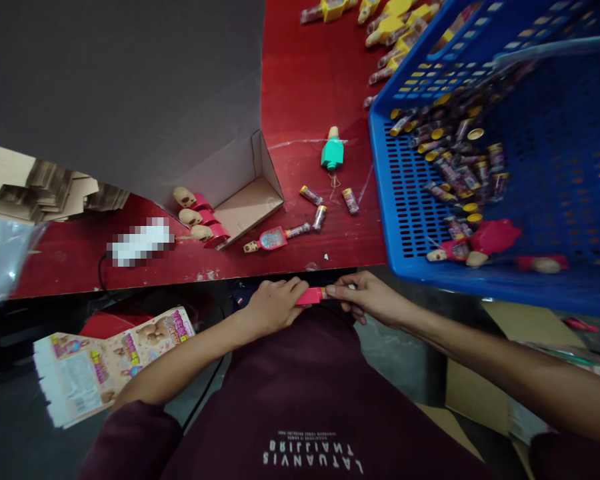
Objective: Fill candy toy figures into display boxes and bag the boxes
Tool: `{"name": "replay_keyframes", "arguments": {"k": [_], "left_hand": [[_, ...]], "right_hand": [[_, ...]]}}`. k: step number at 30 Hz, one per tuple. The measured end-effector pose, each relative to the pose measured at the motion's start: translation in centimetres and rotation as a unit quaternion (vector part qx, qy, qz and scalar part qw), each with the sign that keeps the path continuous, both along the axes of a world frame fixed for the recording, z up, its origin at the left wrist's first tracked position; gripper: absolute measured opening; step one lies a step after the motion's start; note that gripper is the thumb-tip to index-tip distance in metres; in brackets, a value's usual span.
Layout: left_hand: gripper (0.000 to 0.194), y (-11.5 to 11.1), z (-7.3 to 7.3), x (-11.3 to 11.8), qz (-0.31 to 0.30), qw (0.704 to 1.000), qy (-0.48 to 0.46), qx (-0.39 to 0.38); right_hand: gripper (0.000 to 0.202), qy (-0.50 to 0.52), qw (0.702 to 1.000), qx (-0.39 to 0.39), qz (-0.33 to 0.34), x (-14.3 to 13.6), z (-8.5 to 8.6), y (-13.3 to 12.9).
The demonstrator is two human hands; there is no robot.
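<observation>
Just off the table's front edge, my left hand (275, 305) is closed around a pink plastic toy (309, 296); its far end is hidden under my fingers. My right hand (367, 297) pinches a small candy tube (325, 292) at the toy's right end, and the fingers cover most of the tube. A finished-looking pink toy (273, 239) with a brown head and a tube lies on the table above my hands. Loose tubes (311, 195) lie near it, below a green toy (333, 155).
A blue basket (405, 267) on the right holds many small tubes and some pink toys. Yellow toys (390, 30) lie at the back. An open cardboard box (250, 203) has several pink toys (205, 220) beside it. A printed carton (115, 363) sits lower left.
</observation>
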State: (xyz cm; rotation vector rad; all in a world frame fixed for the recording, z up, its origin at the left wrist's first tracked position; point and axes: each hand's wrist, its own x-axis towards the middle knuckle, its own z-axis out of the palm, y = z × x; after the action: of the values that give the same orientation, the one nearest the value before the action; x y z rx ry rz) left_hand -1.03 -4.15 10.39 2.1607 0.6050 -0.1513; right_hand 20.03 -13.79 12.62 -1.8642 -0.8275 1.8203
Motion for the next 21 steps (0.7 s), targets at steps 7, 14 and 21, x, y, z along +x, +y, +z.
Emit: {"name": "replay_keyframes", "arguments": {"k": [7, 14, 21], "left_hand": [[0.034, 2.2, 0.1, -0.3, -0.009, 0.989, -0.072, -0.131], [0.027, 1.0, -0.3, -0.8, -0.023, 0.999, -0.008, -0.027], [0.032, 1.9, -1.2, -1.2, 0.028, 0.996, -0.033, -0.074]], "right_hand": [[0.042, -0.18, 0.896, 0.349, 0.208, 0.7, 1.2, 0.9], [0.05, -0.073, 0.987, 0.088, 0.113, -0.9, 0.4, 0.5], [0.036, -0.159, 0.917, 0.298, 0.211, -0.5, -0.3, 1.3]]}}
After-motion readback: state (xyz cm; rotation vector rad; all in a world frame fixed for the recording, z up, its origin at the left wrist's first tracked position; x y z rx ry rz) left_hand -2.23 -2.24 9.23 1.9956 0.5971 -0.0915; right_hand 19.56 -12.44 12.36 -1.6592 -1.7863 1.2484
